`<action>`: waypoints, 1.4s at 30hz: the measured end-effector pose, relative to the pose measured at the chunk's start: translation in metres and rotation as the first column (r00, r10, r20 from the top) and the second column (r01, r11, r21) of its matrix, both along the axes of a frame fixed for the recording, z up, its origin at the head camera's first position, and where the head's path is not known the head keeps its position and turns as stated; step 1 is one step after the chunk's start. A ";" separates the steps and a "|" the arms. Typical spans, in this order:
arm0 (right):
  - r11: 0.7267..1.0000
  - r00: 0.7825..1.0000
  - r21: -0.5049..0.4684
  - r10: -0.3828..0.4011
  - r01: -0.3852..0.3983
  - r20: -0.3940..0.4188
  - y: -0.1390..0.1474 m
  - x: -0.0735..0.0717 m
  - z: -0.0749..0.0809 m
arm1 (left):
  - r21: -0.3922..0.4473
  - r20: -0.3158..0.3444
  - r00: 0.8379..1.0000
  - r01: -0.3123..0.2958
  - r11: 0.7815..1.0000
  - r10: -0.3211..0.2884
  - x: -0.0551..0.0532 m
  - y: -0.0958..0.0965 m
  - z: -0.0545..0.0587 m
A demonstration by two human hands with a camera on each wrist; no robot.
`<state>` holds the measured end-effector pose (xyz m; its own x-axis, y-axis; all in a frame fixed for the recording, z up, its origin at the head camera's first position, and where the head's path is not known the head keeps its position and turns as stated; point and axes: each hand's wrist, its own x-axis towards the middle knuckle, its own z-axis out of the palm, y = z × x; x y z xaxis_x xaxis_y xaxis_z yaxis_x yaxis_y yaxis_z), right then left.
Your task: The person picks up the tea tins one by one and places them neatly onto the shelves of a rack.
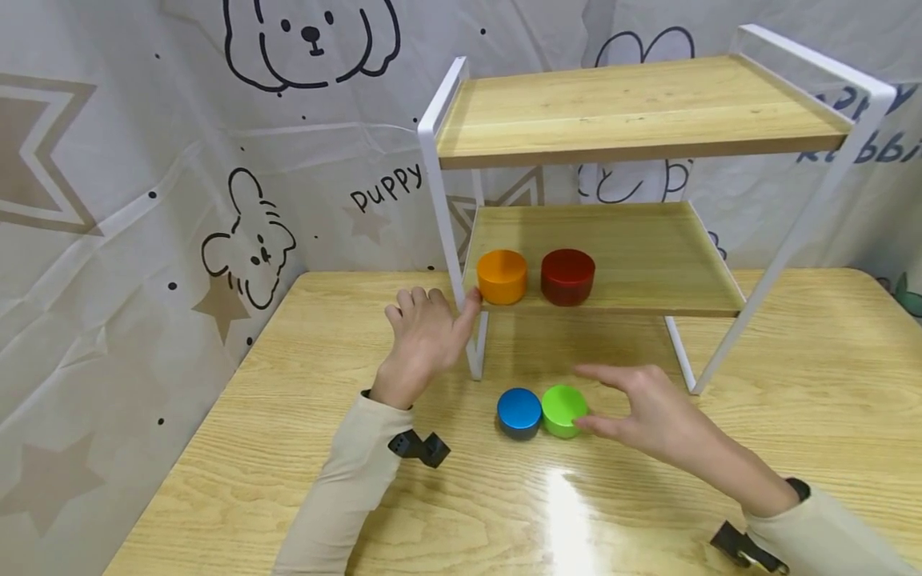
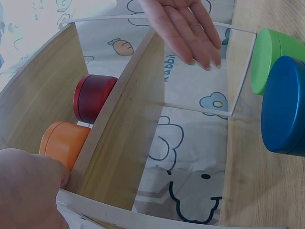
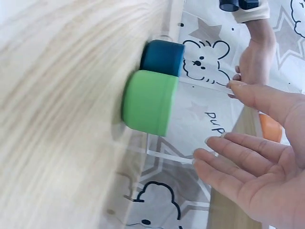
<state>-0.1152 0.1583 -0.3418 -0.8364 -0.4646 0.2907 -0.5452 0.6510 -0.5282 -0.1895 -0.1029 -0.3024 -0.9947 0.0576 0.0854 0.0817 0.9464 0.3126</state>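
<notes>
My left hand (image 1: 425,340) is at the shelf's left post, its thumb by the orange round tin (image 1: 502,277); whether they touch I cannot tell. In the left wrist view, that hand (image 2: 31,191) covers part of the tin's near side. To the orange tin's right, a dark red round tin (image 1: 567,278) sits on the same middle board. On the table in front of the shelf, a blue round tin (image 1: 519,414) and a light green round tin (image 1: 565,411) stand side by side. My right hand (image 1: 648,408) is spread beside the green tin, apart from it in the right wrist view.
The shelf has a white metal frame (image 1: 788,216), a wooden top board (image 1: 634,104) and a middle board (image 1: 648,256). It stands on a wood-patterned table (image 1: 288,448). Behind hangs a pale cloth (image 1: 346,128) with printed animals and stars.
</notes>
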 end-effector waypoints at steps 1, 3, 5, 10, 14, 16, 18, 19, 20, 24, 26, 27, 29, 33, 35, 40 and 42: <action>1.000 1.000 0.006 -0.006 0.006 0.000 -0.001 -0.001 -0.003 | 0.001 0.003 1.000 -0.001 1.000 0.001 0.000 0.000 0.000; 1.000 1.000 0.018 -0.012 0.012 0.001 -0.003 -0.003 -0.008 | -0.002 0.008 1.000 -0.004 1.000 0.004 -0.001 0.000 0.000; 0.999 1.000 0.032 -0.010 0.010 -0.007 -0.004 -0.005 -0.012 | 0.003 0.011 1.000 -0.005 1.000 0.005 -0.001 -0.001 0.000; 0.999 0.999 0.045 0.027 -0.025 -0.033 -0.006 -0.010 -0.021 | 0.023 0.030 0.999 0.012 1.000 -0.013 -0.002 0.000 0.000; 0.999 0.999 0.035 0.033 -0.032 -0.028 -0.007 -0.013 -0.026 | 0.029 0.035 0.999 0.019 0.999 -0.020 -0.003 0.000 0.000; 0.999 0.999 0.028 0.028 -0.027 -0.021 -0.008 -0.014 -0.027 | 0.036 0.029 0.999 0.018 0.999 -0.019 -0.003 0.000 0.001; 0.999 1.000 0.023 0.025 -0.025 -0.011 -0.008 -0.015 -0.028 | 0.039 0.026 0.999 0.016 0.999 -0.017 -0.004 0.000 0.001; 0.999 1.000 0.021 0.028 -0.028 -0.006 -0.008 -0.015 -0.028 | 0.041 0.026 1.000 0.016 0.999 -0.017 -0.004 0.000 0.001; 0.999 1.000 0.021 0.030 -0.030 -0.003 -0.008 -0.016 -0.029 | 0.041 0.026 1.000 0.016 0.999 -0.017 -0.004 -0.001 0.001; 0.999 1.000 0.018 0.029 -0.030 0.006 -0.007 -0.015 -0.030 | 0.036 0.026 0.999 0.017 0.999 -0.018 -0.003 0.000 0.000; 0.999 0.999 0.014 0.031 -0.031 0.012 -0.007 -0.015 -0.032 | 0.035 0.030 0.999 0.020 0.999 -0.021 -0.003 0.000 0.000; 0.999 0.999 0.013 0.030 -0.030 0.013 -0.006 -0.015 -0.033 | 0.034 0.034 0.999 0.022 0.999 -0.023 -0.003 0.000 0.000; 1.000 0.999 0.012 0.027 -0.027 0.018 -0.005 -0.015 -0.034 | 0.033 0.037 0.999 0.028 0.999 -0.029 -0.003 0.000 -0.001; 0.999 1.000 0.016 0.028 -0.029 0.013 -0.004 -0.015 -0.036 | 0.033 0.030 0.999 0.035 0.999 -0.036 -0.003 0.000 -0.001; 0.999 0.999 0.020 0.035 -0.035 0.019 -0.003 -0.016 -0.037 | 0.033 0.032 0.999 0.034 0.999 -0.035 -0.003 -0.001 -0.002; 0.999 0.998 0.020 0.042 -0.043 0.050 -0.001 -0.018 -0.036 | 0.030 0.036 0.999 0.032 0.999 -0.033 -0.002 -0.002 -0.002; 0.999 0.998 0.018 0.041 -0.042 0.054 0.001 -0.019 -0.036 | 0.030 0.032 0.999 0.034 0.999 -0.034 -0.002 -0.002 -0.002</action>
